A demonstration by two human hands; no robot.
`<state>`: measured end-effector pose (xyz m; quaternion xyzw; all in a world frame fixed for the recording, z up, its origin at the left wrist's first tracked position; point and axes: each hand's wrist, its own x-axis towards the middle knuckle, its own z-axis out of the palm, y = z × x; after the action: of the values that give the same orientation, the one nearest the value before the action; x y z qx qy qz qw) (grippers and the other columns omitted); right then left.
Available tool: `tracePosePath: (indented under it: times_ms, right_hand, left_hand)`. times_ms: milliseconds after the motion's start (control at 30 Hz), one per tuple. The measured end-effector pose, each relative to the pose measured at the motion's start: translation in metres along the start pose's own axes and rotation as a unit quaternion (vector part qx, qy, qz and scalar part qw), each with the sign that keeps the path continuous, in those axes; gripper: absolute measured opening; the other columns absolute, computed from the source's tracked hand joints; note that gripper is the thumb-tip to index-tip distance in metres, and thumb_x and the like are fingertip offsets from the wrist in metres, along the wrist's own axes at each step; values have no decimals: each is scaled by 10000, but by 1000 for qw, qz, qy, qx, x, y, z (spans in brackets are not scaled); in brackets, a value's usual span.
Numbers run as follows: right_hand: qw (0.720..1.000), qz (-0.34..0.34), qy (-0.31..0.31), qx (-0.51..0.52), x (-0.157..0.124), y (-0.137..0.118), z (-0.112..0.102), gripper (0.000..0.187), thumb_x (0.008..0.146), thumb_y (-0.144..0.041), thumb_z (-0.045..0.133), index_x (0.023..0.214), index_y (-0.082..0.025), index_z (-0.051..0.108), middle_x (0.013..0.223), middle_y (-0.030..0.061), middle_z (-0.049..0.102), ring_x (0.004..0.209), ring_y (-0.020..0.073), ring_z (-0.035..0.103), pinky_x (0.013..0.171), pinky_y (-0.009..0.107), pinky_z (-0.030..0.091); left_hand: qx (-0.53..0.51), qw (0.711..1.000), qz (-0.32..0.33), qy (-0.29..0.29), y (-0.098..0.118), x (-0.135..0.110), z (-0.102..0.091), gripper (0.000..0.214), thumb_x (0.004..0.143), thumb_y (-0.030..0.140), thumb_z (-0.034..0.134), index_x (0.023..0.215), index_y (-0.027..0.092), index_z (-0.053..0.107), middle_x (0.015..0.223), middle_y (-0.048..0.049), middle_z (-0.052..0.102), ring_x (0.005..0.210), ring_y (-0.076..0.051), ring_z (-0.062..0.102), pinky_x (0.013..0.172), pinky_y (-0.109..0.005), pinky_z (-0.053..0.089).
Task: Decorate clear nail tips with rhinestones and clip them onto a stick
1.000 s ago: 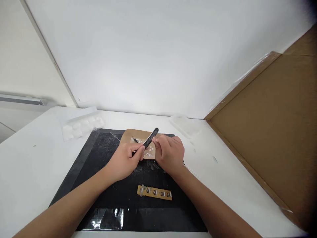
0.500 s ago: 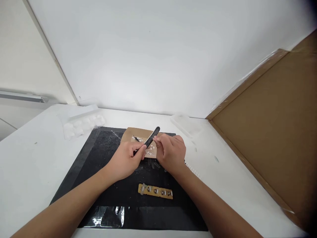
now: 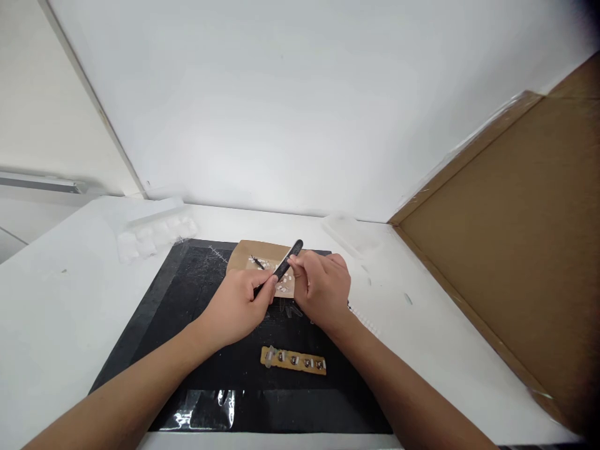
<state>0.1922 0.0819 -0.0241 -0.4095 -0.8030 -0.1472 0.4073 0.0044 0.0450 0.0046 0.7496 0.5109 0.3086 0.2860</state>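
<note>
My left hand (image 3: 244, 303) grips the lower end of a black nail file (image 3: 290, 259), which slants up to the right with its pale edge showing. The fingers of my right hand (image 3: 323, 284) are pinched together against the file's right side. Whatever sits in that pinch is too small and hidden to name. Beneath both hands lies a brown sheet (image 3: 241, 253) scattered with small white pieces and a thin black item (image 3: 257, 262). Nearer to me is a yellowish strip (image 3: 294, 360) with several metal studs, a translucent nail-shaped piece (image 3: 269, 356) standing across its left end.
A black mat (image 3: 187, 325) covers the middle of the white table (image 3: 42, 325). Clear plastic packaging (image 3: 157, 234) sits at the back left, a translucent tray (image 3: 349, 234) at the back right. Clear slivers (image 3: 291, 309) lie by the sheet. A cardboard panel (image 3: 506, 237) stands at right.
My right fingertips have shifted very slightly down and left along the file. The left hand keeps the same grip, and the file stays at nearly the same slant.
</note>
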Motion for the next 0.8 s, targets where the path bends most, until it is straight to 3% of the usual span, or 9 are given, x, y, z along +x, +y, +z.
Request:
tracePosePath:
  times_ms: [100,500,633,800]
  right_hand:
    - [999,-23,-34,16,-1,-1,0,233,1036,-219,531,802,-216,535,673,-14,662,586,152,535,685,336,287]
    - [1000,11,10,4,1,-3,-1,231,1021,-210,556,793,-217,520,657,-26,632,578,142,514,699,337,291]
    - [999,-14,-25,35,0,-4,0,213,1019,-201,544,807,-216,530,670,-29,650,574,138,515,707,337,294]
    - [1000,6,-6,15,0,-2,0,238,1023,-218,552,787,-213,521,645,-33,625,563,136,499,705,338,286]
  left_hand:
    - [3,1000,-7,-6,-1,-1,0,407,1027,325,427,658,180,516,592,38,499,562,-114,465,585,-271,310]
    - [18,1000,6,9,-1,0,2,412,1031,330,425,653,182,495,586,39,468,559,-115,442,585,-281,290]
    - [18,1000,6,3,-1,-1,2,406,1027,328,429,656,181,503,596,29,511,557,-119,458,577,-285,282]
    - [25,1000,2,12,0,0,1,406,1023,328,429,651,182,499,585,33,487,552,-118,443,577,-284,281]
